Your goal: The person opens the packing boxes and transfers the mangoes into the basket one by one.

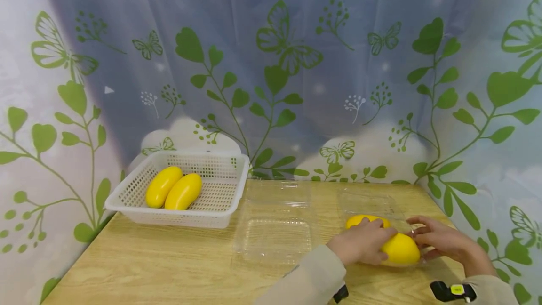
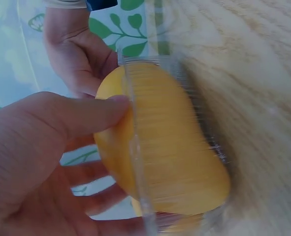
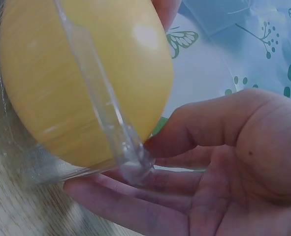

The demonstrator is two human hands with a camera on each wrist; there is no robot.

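Note:
At the right of the table a clear plastic clamshell box [image 3: 102, 101] holds two yellow mangoes, a front mango [image 1: 402, 250] and a rear mango [image 1: 365, 220]. My left hand [image 1: 361, 241] grips the front mango, its thumb on one side and its fingers on the other, as the left wrist view shows. At the box's right corner, my right hand [image 1: 444, 240] pinches the rim between thumb and fingers. The box's lid [image 1: 368, 203] is folded back behind. Part of the rear mango is hidden by my left hand.
To the left stands a white perforated basket [image 1: 218, 211] with two more mangoes [image 1: 183, 192] inside. A second open clear box [image 1: 277, 239] lies between it and my hands on the wooden table [image 1: 169, 258]. A patterned curtain [image 1: 330, 74] hangs behind.

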